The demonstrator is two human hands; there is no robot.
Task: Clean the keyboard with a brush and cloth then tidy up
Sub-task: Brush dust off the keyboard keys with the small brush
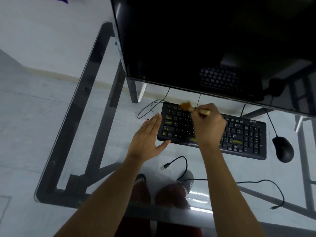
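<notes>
Nearest: loose USB cable (183, 164) lies on glass tabletop (109, 134), near front edge. L hand (147, 136) flat, fingers spread, resting on tabletop w/ thumb touching keyboard (242, 135) at its left front corner. R hand (207, 124) above keyboard's left half, fingers closed round brush (193, 107) handle; bristles blurred, over top-left key rows. Mouse (283, 148) just right of keyboard. Behind: dark monitor (205, 40), screen reflecting the keys
</notes>
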